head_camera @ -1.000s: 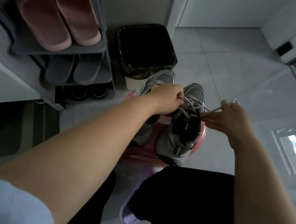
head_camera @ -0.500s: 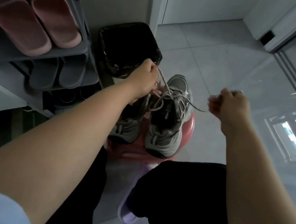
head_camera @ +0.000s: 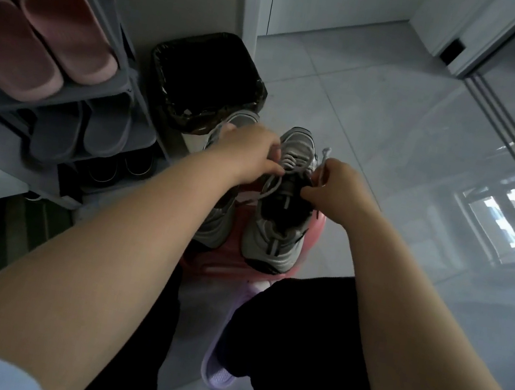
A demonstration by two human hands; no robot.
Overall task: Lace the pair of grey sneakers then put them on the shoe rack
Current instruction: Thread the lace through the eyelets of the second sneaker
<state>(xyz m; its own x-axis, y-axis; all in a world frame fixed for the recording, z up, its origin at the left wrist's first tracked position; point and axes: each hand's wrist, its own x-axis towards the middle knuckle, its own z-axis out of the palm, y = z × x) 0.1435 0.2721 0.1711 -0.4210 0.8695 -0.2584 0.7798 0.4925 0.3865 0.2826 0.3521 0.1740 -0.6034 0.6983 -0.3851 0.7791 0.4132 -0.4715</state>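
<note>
Left hand: your left hand (head_camera: pixel 249 153) sits over the tongue of the right-side sneaker, its grip pinched on a loop of grey lace (head_camera: pixel 271 186).
Right hand: your right hand (head_camera: pixel 335 187) is beside that shoe's collar, grip pressed together on the other lace end (head_camera: pixel 323 158), which sticks up above your knuckles.
Sneakers: the grey sneakers (head_camera: pixel 277 228) stand side by side on a pink stool (head_camera: pixel 319 221), toes away from you; your left forearm partly hides the left one.
Shoe rack: the shoe rack (head_camera: pixel 121 85) stands to your left, holding pink slippers (head_camera: pixel 38 35) above grey slippers (head_camera: pixel 81 129).
Bin: a black-lined bin (head_camera: pixel 207 79) sits just beyond the sneakers.
</note>
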